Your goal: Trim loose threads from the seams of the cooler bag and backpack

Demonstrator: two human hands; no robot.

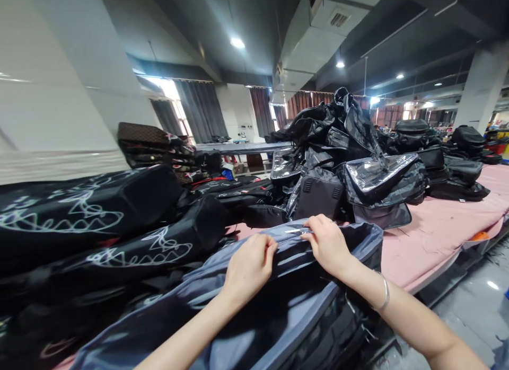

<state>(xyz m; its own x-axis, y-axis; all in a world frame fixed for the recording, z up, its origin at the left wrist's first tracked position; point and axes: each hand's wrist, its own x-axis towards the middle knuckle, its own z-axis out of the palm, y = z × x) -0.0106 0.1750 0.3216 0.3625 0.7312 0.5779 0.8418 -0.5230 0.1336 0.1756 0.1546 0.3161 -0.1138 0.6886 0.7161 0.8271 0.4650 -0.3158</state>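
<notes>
A large black bag with a grey-blue lining lies open in front of me. My left hand is closed in a pinch on the lining fabric along the bag's far edge. Just to the right, my right hand is closed around a small pair of scissors. Their thin silver blades point left, over the same fabric edge, and most of the handle is hidden by my fingers. A silver bangle circles my right wrist.
Black bags with white line drawings are stacked on the left. Beyond the open bag rises a heap of dark backpacks, some with clear plastic panels. They rest on a pink-covered table, whose edge runs along the right, above a shiny floor.
</notes>
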